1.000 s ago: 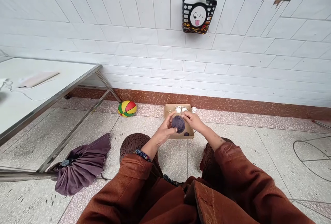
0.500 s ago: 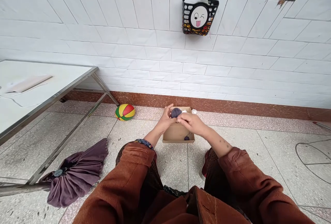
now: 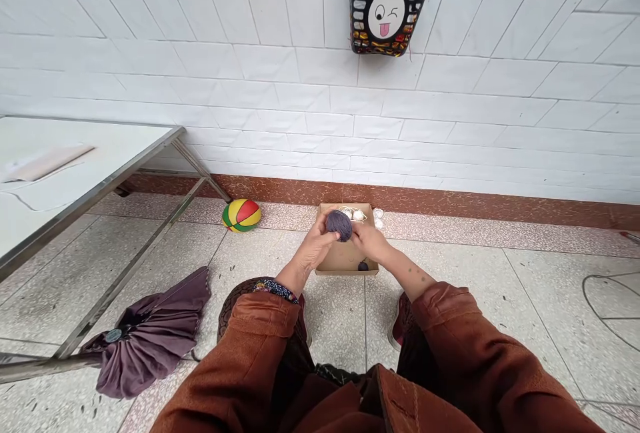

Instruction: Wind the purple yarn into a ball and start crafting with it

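A dark purple-grey ball of yarn [image 3: 339,225] rests in my left hand [image 3: 317,244], whose fingers and thumb curl around its left and lower sides. My right hand [image 3: 371,241] is closed at the ball's right edge, its fingertips partly hidden; any strand there is too fine to see. Both hands are over a shallow cardboard box [image 3: 345,261] on the floor. Inside it, a small dark ball [image 3: 363,265] lies near the front right corner, and white balls [image 3: 358,215] sit along the back.
More white balls [image 3: 379,214] lie just right of the box by the wall. A colourful ball [image 3: 242,215] and a folded purple umbrella [image 3: 150,339] are to the left, near a metal-framed table [image 3: 125,143]. A black basket [image 3: 389,13] hangs on the tiled wall.
My right hand has moved from in front of the yarn ball to its right side, exposing more of the ball and the white balls. The view has tipped slightly down.
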{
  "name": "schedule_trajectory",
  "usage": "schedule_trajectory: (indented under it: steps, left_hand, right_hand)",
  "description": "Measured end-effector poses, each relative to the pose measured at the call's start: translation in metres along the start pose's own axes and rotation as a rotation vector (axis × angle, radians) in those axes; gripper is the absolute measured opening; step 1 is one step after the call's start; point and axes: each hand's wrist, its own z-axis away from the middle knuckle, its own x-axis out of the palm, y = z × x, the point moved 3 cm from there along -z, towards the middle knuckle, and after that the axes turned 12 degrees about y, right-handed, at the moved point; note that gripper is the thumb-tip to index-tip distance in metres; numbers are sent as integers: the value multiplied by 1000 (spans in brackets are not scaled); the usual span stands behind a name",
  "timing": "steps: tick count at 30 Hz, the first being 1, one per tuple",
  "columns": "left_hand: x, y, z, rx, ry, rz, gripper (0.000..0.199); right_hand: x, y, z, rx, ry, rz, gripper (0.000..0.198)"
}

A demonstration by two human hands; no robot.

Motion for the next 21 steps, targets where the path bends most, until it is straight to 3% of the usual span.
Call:
schedule_trajectory:
  steps: [4, 8, 11, 15, 18, 21]
  left_hand:
    - [-7, -3, -9, 35, 131, -82, 55]
    - [-10, -11, -11, 70, 152, -264, 59]
    - [-5, -14, -7, 61, 53, -363, 64]
    - [5, -15, 1, 57, -180, -435, 65]
    - [7, -19, 7, 15, -314, -487, 73]
    - [7, -25, 12, -121, -381, -377, 94]
  right_hand:
    - [1, -16, 20, -185, -113, -19, 17]
    - [-15, -33, 31, -328, -117, -268, 20]
    - [-34, -39, 29, -265, -51, -492, 22]
    - [-52, -33, 16, -128, 90, -672, 26]
    - [-53, -18, 3, -67, 206, -646, 26]
    - [-44, -1, -8, -59, 272, -492, 26]
